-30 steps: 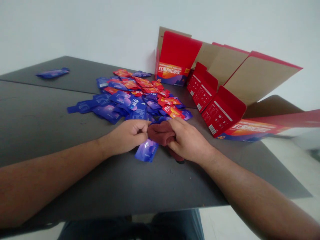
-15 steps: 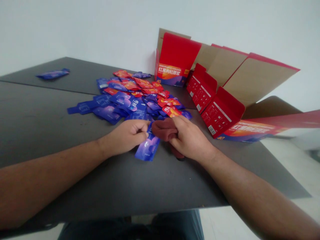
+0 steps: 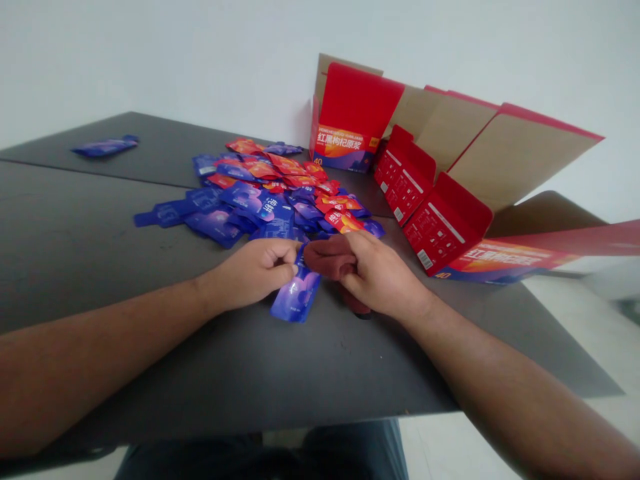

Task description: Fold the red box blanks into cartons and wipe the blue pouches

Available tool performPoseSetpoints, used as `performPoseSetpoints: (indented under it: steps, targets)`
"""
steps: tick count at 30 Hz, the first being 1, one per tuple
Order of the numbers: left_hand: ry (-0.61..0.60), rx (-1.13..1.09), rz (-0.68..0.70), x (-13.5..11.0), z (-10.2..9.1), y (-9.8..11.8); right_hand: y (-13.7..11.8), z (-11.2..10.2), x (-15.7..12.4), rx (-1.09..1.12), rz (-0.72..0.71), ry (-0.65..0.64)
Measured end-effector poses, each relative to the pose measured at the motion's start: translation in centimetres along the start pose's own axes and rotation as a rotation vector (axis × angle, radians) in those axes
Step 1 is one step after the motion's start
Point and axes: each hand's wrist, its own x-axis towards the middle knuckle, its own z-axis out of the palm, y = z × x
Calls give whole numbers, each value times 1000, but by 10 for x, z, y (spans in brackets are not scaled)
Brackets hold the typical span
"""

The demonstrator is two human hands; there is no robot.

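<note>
My left hand (image 3: 253,272) is closed in a pinch on the upper edge of a blue pouch (image 3: 296,297), which lies tilted on the dark table (image 3: 75,233). My right hand (image 3: 377,275) is closed on a maroon cloth (image 3: 327,259), pressed against the pouch's top end. Just behind both hands lies a pile of blue and red pouches (image 3: 270,193).
An open red carton (image 3: 350,123) stands at the back by the wall. Flattened red and brown cartons (image 3: 450,193) lie to the right, reaching past the table edge. A lone blue pouch (image 3: 105,146) lies far left. My legs show below the near table edge.
The pouch has shifted slightly up and to the right under my left fingers. My right hand with the cloth has slid a little along the pouch's top. The pile has not moved.
</note>
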Motion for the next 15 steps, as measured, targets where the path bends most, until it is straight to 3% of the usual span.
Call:
performPoseSetpoints:
  steps: [7, 11, 15]
  targets:
    - [-26, 0, -1, 1, 0, 3, -2, 1, -1, 23, -52, -38]
    - [17, -2, -24, 0, 0, 4, 0, 1, 0, -9, 31, 35]
    - [-8, 3, -13, -1, 1, 2, 0, 1, 0, 12, -47, -28]
